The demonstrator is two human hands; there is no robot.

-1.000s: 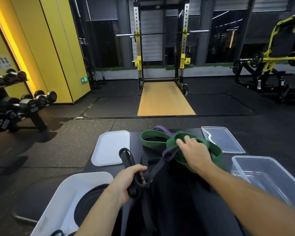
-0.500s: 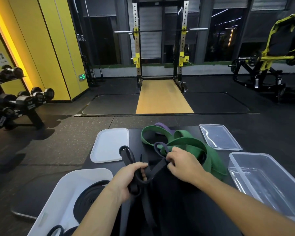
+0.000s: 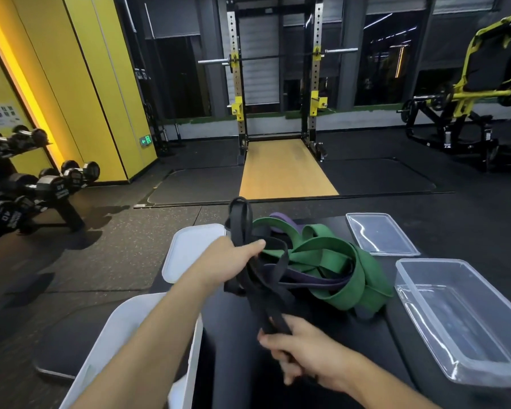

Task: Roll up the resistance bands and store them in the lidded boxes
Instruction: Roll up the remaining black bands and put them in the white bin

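Fingers (image 3: 252, 247) of the left hand (image 3: 233, 262) curl round the black band (image 3: 263, 296), its loop standing out past them toward 12 o'clock, while the right hand (image 3: 307, 349), at 5 o'clock from the left, grips the band's lower strands, the green band (image 3: 363, 273) lying at 3 o'clock.

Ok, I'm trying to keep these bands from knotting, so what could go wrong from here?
The black band, gripped by the left hand and the right hand, crosses the purple band and the green band; pulling it free may drag or tangle them. Its loop above the left hand could twist and spoil a neat roll. If dragged, the green band might nudge the clear box beside it.
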